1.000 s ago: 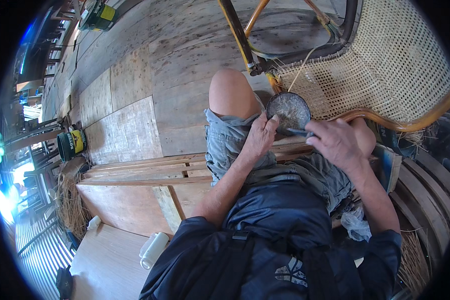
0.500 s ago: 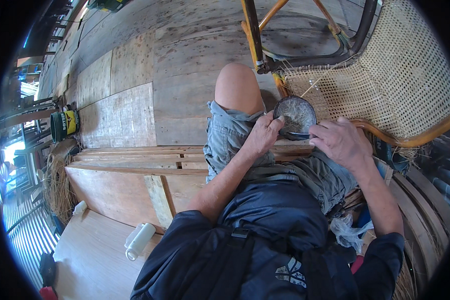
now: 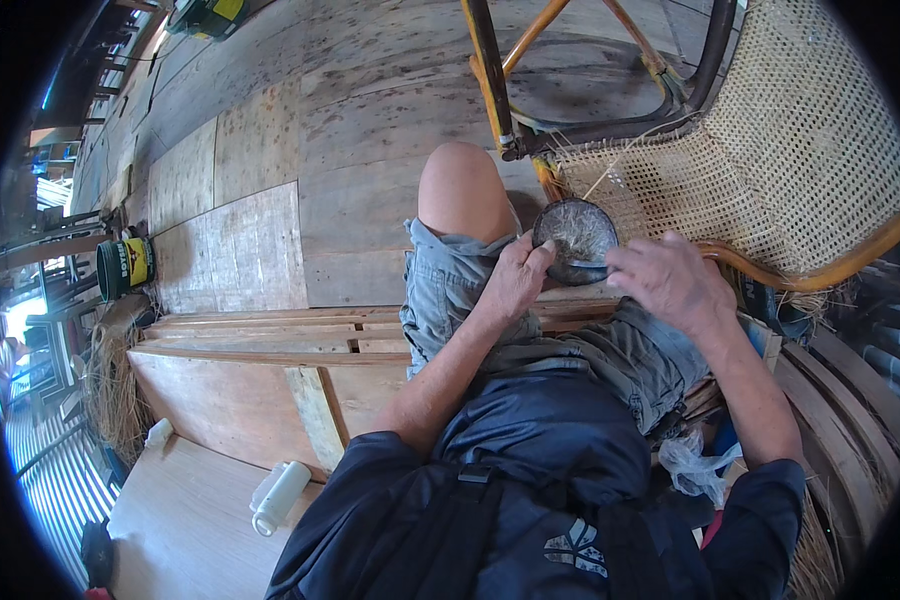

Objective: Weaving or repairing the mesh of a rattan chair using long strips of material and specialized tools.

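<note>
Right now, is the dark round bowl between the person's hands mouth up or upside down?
Mouth up: the bowl shows its pale-streaked inner surface to the head camera.

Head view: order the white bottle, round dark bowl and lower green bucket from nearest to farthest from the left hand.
1. Round dark bowl: against the left hand, to its right.
2. White bottle: lower left, on pale board.
3. Lower green bucket: far left.

My left grip (image 3: 522, 272) holds a dark bowl (image 3: 580, 230) at its rim; my right grip (image 3: 665, 282) pinches a thin tool (image 3: 590, 266) against it. Just beyond is a woven chair (image 3: 750, 190); left of me, a white bottle (image 3: 284, 494).
</note>
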`<act>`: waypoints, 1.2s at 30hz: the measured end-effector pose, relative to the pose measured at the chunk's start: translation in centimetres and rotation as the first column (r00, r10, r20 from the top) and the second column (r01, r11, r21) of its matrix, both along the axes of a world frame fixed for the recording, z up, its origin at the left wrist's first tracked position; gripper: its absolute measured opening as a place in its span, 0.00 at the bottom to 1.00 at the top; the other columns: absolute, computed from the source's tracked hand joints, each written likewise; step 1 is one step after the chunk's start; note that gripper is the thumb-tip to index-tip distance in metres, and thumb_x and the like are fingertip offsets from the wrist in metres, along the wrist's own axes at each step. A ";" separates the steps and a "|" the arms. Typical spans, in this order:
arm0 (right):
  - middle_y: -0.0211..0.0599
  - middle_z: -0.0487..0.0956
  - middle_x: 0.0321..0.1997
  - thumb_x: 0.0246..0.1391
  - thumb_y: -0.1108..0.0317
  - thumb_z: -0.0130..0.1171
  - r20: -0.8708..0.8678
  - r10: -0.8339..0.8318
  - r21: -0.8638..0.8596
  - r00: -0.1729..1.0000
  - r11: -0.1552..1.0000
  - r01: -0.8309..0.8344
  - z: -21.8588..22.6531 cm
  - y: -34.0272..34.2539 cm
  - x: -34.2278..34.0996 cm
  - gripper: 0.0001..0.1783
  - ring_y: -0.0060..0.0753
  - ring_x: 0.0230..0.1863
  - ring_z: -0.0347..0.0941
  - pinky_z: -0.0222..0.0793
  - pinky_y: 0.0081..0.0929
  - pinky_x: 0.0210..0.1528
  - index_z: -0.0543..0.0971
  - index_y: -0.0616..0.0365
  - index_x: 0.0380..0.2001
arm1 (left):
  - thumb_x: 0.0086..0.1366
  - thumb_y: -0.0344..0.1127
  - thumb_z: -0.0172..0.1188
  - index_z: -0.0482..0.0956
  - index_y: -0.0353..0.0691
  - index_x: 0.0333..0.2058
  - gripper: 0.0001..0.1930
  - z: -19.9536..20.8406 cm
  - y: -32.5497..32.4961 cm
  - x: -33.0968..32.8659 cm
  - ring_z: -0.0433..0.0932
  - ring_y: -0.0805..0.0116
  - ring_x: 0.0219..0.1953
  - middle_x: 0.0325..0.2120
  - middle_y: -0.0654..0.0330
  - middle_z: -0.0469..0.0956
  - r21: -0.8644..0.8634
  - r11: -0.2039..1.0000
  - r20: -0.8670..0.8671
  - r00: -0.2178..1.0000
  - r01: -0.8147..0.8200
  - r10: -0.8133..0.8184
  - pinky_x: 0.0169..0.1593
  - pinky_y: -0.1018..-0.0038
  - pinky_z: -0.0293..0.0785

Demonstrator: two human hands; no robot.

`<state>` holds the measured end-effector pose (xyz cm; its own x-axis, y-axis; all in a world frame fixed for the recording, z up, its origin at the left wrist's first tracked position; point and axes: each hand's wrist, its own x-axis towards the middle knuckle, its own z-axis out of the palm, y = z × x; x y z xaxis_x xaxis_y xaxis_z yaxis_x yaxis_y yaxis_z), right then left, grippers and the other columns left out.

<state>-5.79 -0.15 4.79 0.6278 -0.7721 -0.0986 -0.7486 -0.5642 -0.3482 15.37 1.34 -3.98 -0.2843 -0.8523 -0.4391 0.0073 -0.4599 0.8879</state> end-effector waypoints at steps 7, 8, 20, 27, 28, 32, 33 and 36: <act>0.30 0.72 0.21 0.46 0.62 0.57 0.057 -0.013 0.059 0.998 0.998 0.009 0.4 0.0 -0.5 0.07 0.33 0.24 0.68 0.58 0.28 0.32 0.75 0.49 0.29 | 0.64 0.37 0.44 0.71 0.33 0.40 0.13 -0.1 -0.1 0.0 0.64 0.77 0.25 0.23 0.66 0.70 0.061 0.998 0.001 1.000 0.019 -0.019 0.30 0.78 0.64; 0.29 0.72 0.22 0.47 0.62 0.57 0.027 -0.053 0.054 0.998 0.997 0.051 0.6 -0.6 -1.0 0.06 0.32 0.26 0.69 0.59 0.29 0.33 0.74 0.49 0.29 | 0.64 0.36 0.44 0.71 0.33 0.40 0.13 0.2 0.0 -0.1 0.63 0.78 0.25 0.23 0.66 0.69 0.045 0.999 -0.003 1.000 0.006 -0.006 0.30 0.79 0.64; 0.27 0.70 0.20 0.46 0.60 0.58 0.040 -0.087 -0.018 0.995 0.996 0.088 0.6 -0.5 -1.3 0.07 0.31 0.23 0.68 0.58 0.29 0.32 0.74 0.48 0.29 | 0.65 0.37 0.44 0.70 0.34 0.41 0.13 -1.0 0.2 -0.1 0.59 0.82 0.21 0.20 0.71 0.64 0.037 0.998 -0.078 0.996 -0.050 0.053 0.24 0.82 0.59; 0.27 0.71 0.21 0.47 0.61 0.57 -0.012 -0.024 0.011 1.000 1.000 0.024 0.4 -0.5 -0.6 0.05 0.30 0.25 0.69 0.58 0.30 0.33 0.74 0.47 0.28 | 0.64 0.37 0.45 0.70 0.33 0.40 0.13 -0.7 0.1 -0.1 0.60 0.79 0.21 0.20 0.69 0.65 -0.005 1.000 -0.008 1.000 0.024 -0.024 0.26 0.79 0.61; 0.26 0.71 0.22 0.48 0.62 0.57 -0.015 0.070 0.044 0.997 0.997 -0.069 0.5 0.0 -0.2 0.04 0.30 0.26 0.70 0.59 0.30 0.33 0.74 0.47 0.27 | 0.64 0.37 0.45 0.70 0.33 0.40 0.13 -0.5 0.0 -0.2 0.60 0.79 0.21 0.20 0.69 0.65 -0.006 1.000 -0.011 1.000 0.026 -0.026 0.26 0.79 0.61; 0.26 0.72 0.22 0.47 0.61 0.57 -0.072 -0.092 0.012 0.993 0.996 0.093 0.5 -1.7 -1.2 0.06 0.29 0.26 0.70 0.59 0.30 0.33 0.75 0.47 0.28 | 0.64 0.35 0.44 0.71 0.32 0.39 0.13 0.2 0.0 -0.2 0.62 0.77 0.23 0.21 0.67 0.67 0.002 0.999 0.000 0.999 0.032 -0.032 0.29 0.78 0.63; 0.26 0.72 0.22 0.47 0.61 0.57 -0.030 -0.036 -0.016 0.999 0.999 0.035 0.6 -1.4 -1.1 0.06 0.28 0.26 0.70 0.59 0.30 0.33 0.75 0.47 0.28 | 0.64 0.35 0.43 0.72 0.32 0.39 0.13 0.1 0.0 -0.2 0.62 0.77 0.24 0.21 0.66 0.68 0.003 0.999 0.002 0.999 0.040 -0.040 0.29 0.77 0.63; 0.26 0.72 0.23 0.47 0.60 0.57 0.021 -0.003 -0.051 1.000 0.999 0.004 -0.1 -1.3 -1.3 0.06 0.28 0.27 0.70 0.60 0.31 0.33 0.75 0.46 0.29 | 0.64 0.35 0.44 0.72 0.32 0.40 0.13 -0.2 -0.2 0.1 0.62 0.77 0.23 0.21 0.66 0.68 -0.063 0.997 0.035 0.999 0.041 -0.039 0.29 0.78 0.63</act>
